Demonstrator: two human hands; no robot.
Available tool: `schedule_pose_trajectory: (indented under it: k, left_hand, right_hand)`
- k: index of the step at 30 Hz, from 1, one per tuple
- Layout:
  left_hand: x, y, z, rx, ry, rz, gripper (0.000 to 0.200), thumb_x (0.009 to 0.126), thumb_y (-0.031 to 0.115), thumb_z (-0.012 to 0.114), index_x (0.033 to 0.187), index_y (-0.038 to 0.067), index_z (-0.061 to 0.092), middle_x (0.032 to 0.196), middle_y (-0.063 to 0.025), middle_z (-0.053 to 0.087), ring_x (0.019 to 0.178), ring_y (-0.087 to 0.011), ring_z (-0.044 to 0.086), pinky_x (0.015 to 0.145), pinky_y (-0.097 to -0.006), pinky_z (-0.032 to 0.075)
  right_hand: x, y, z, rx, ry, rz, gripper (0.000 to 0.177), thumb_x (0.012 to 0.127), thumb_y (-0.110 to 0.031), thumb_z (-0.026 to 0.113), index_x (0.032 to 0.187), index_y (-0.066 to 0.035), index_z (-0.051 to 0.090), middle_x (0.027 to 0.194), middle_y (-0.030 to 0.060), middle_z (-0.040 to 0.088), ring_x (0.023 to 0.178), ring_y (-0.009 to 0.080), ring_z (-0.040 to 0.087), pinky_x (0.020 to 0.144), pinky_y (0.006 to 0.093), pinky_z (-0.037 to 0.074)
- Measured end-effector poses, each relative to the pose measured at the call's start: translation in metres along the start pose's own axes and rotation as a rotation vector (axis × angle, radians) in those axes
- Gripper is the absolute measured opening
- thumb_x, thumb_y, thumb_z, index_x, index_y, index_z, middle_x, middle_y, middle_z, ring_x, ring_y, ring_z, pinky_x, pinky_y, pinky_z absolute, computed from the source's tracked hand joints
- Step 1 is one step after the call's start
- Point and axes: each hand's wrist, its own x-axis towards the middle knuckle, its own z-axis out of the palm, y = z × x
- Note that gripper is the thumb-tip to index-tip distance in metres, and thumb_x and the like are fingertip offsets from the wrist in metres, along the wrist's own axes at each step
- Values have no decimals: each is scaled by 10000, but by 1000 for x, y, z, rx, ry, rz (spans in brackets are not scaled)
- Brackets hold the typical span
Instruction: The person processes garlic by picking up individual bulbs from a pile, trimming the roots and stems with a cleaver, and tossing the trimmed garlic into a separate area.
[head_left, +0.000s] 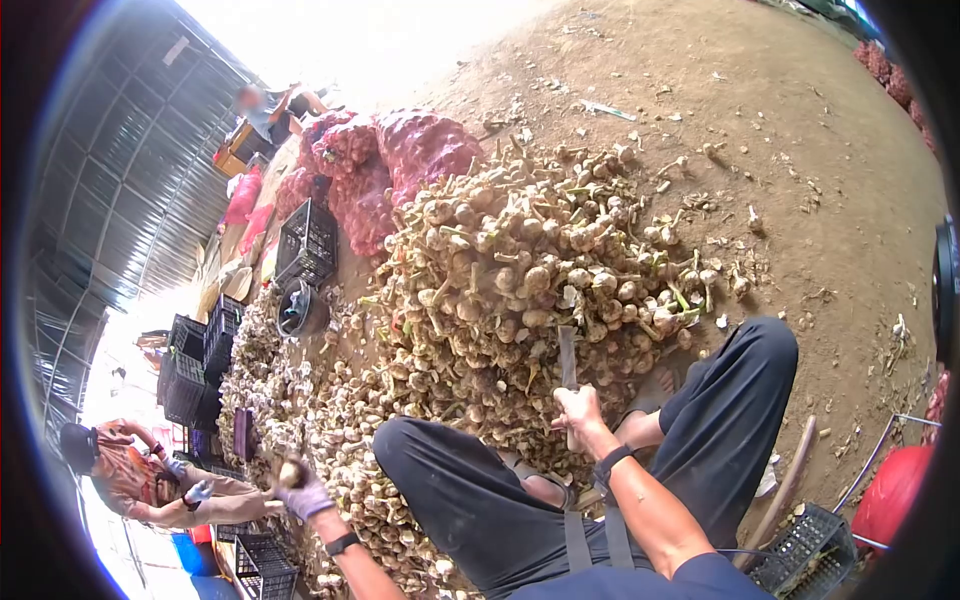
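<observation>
My left hand (308, 498), in a greyish-purple glove, is held out to the left over the trimmed garlic. A garlic bulb (291, 474), blurred by motion, shows at its fingers. My right hand (581, 412) is bare and closed around a long, flat grey blade-like tool (567, 355), which points away from me. Beyond that hand rises a big heap of garlic with stems (500, 260). Bulbs with short or no stems (345, 440) spread to the left of my knees.
Red mesh sacks (430, 150) stand behind the heap. Black crates (308, 243) and a bucket (302, 310) line the left side. A co-worker (135, 470) is at the lower left; another person (265, 112) sits farther back. At lower right are a crate (805, 550) and a curved wooden handle (790, 480).
</observation>
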Motion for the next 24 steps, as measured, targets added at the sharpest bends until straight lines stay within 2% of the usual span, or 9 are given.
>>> schedule_pose_trajectory:
  k: [2, 4, 5, 6, 9, 14, 17, 20, 24]
  left_hand:
    - [27, 40, -74, -187, 221, 35, 519, 867, 372, 772, 1152, -18, 584, 1071, -214, 668, 914, -306, 702, 879, -363, 642]
    - [49, 56, -155, 102, 396, 69, 489, 888, 388, 736, 1171, 16, 592, 1136, -214, 663, 976, -328, 693, 936, -412, 614]
    - [66, 57, -209, 231, 419, -145, 434, 930, 398, 681, 1177, 49, 604, 1145, -180, 674, 955, -310, 695, 878, -434, 611]
    - [79, 47, -264, 460, -33, -236, 330, 999, 385, 568, 1147, 95, 621, 1133, -96, 684, 992, -287, 671, 905, -443, 546]
    - [50, -38, -248, 623, 108, -411, 191, 959, 219, 522, 1074, 162, 662, 1096, -49, 688, 1050, -279, 634, 978, -454, 455]
    - [21, -197, -161, 1517, -201, -454, 408, 892, 243, 690, 1244, 48, 621, 1157, -130, 694, 1021, -240, 663, 895, -357, 521]
    - [48, -256, -203, 1716, -596, -343, 576, 826, 227, 756, 1339, 31, 584, 1212, -176, 676, 1060, -271, 657, 940, -359, 518]
    - [43, -288, -190, 2232, -1017, 168, 619, 731, 283, 788, 1300, 109, 617, 1196, -153, 650, 1130, -348, 590, 1009, -456, 472]
    - [18, -315, -153, 2637, -1299, 67, 733, 690, 393, 842, 1333, 153, 584, 1217, -98, 636, 1199, -334, 533, 978, -501, 437]
  right_hand:
    - [-1, -5, 1, 112, 5, 24, 237, 859, -137, 656, 662, -36, 570, 576, 12, 527, 411, 113, 510, 461, 354, 577]
    - [4, 1, 2, 119, 19, 35, 239, 870, -135, 650, 664, -40, 575, 581, 11, 531, 401, 104, 495, 467, 346, 577]
    - [6, 5, 4, 120, 25, 34, 240, 872, -137, 650, 665, -40, 577, 583, 12, 533, 398, 103, 491, 468, 345, 577]
    - [8, 8, 6, 119, 30, 32, 241, 873, -140, 651, 666, -40, 579, 586, 13, 534, 396, 101, 487, 469, 344, 576]
    - [5, 11, 16, 52, 44, 56, 256, 874, -156, 662, 658, -42, 583, 580, 10, 531, 391, 100, 478, 490, 347, 583]
    - [6, 19, 26, 18, -25, 72, 283, 874, -157, 660, 635, -42, 562, 575, 8, 524, 409, 100, 481, 528, 356, 585]
    - [10, 24, 32, -64, -28, 100, 293, 896, -161, 640, 640, -50, 548, 564, -6, 498, 431, 84, 469, 544, 346, 579]
    - [14, 31, 35, -132, -45, 120, 304, 915, -175, 636, 651, -54, 547, 561, -17, 485, 444, 75, 464, 552, 339, 578]
    - [18, 34, 37, -216, -52, 136, 309, 933, -189, 637, 666, -63, 547, 561, -31, 475, 444, 72, 456, 551, 328, 574]
